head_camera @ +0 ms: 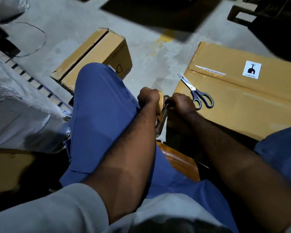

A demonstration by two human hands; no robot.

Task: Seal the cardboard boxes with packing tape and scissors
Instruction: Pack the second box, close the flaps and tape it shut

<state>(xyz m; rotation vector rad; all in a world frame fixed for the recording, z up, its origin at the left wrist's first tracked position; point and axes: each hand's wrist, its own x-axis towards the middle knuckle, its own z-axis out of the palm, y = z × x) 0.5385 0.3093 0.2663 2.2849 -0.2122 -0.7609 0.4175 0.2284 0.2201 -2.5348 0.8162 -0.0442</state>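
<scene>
Tape roll (pixel 160 105) gripped by left hand (pixel 148 98), right hand (pixel 181 103) pinching its end, steel scissors (pixel 197 95) on cardboard box (pixel 242 106)

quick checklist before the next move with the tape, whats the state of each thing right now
1. Tape roll gripped by left hand: ok.
2. Free tape end held by right hand: cannot tell; the hand is curled at the roll and hides it.
3. Scissors close by, lying on the large box beside the right hand: ok.
4. Large box top seam covered with clear tape: ok.
5. Small box top seam sealed: not ok; a gap shows between its flaps and no tape is visible.
</scene>
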